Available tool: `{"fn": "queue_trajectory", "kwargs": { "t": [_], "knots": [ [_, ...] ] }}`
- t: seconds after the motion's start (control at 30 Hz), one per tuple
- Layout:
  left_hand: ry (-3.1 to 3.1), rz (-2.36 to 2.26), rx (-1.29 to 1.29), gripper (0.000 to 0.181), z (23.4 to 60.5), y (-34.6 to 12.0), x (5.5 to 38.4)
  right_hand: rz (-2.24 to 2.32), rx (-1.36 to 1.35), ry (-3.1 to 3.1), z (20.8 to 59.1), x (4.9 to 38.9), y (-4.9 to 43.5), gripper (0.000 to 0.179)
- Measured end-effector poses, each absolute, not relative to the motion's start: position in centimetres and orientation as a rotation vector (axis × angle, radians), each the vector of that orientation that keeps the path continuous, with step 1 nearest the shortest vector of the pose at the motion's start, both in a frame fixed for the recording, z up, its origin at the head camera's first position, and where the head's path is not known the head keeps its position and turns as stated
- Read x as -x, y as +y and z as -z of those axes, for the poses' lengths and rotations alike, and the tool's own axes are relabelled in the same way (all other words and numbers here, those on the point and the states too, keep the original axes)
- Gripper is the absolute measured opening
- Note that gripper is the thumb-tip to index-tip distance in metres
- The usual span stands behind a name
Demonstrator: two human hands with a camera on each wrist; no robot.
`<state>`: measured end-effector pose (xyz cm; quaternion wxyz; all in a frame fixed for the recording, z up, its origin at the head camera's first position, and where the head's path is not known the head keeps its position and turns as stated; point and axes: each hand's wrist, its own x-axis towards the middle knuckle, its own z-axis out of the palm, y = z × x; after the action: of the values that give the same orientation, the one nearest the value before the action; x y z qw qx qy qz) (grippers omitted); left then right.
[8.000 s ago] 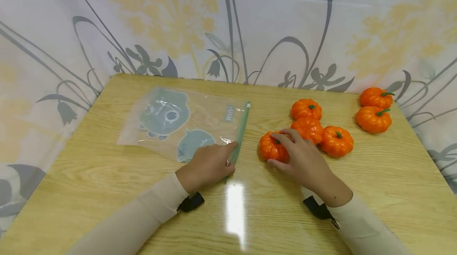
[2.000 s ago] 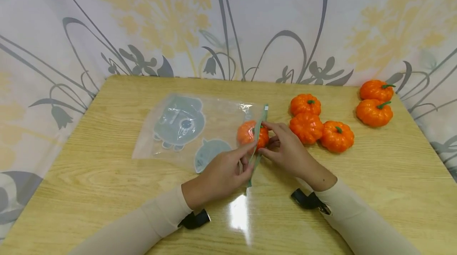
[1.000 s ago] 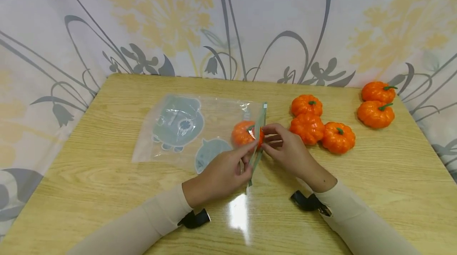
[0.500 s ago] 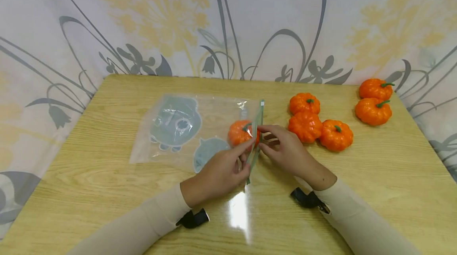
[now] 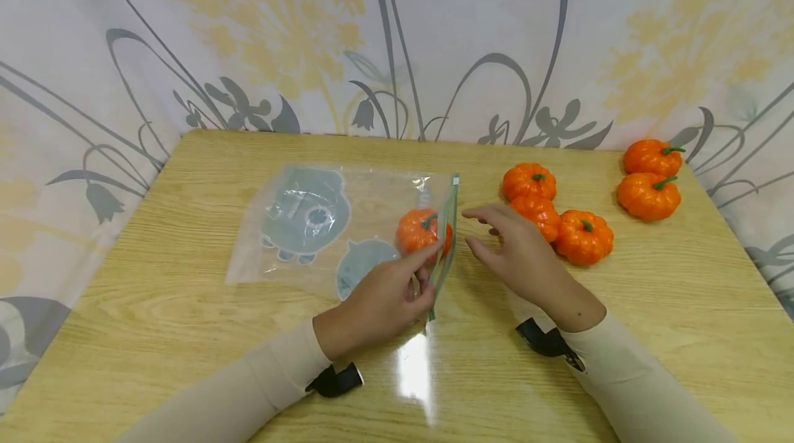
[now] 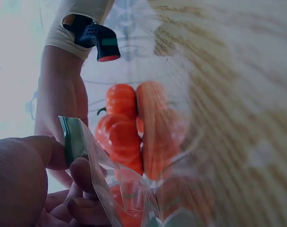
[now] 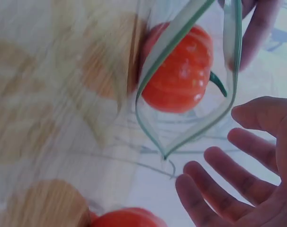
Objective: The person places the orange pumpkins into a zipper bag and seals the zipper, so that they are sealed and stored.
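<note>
Plastic bag (image 5: pixel 366 212) around one pumpkin (image 5: pixel 414 229), pinched at the rim (image 5: pixel 455 202) by left hand (image 5: pixel 381 297), presumably to gape; beside wide, empty right hand (image 5: pixel 530 262).

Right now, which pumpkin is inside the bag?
The leftmost pumpkin in the head view, showing through the clear bag; the other five pumpkins all lie outside it, to the right.
</note>
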<state>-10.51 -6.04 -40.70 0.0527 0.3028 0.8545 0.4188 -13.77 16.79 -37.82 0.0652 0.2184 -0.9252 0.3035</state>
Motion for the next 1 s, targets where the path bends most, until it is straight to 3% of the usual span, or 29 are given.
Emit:
{"fn": "queue_trajectory", "kwargs": {
  "t": [1.0],
  "knots": [
    [2.588,-1.265,-0.938,0.058,40.7,-6.1,10.6,-0.757,-0.628,-2.722,36.2,15.5,20.8,0.037]
  ]
}}
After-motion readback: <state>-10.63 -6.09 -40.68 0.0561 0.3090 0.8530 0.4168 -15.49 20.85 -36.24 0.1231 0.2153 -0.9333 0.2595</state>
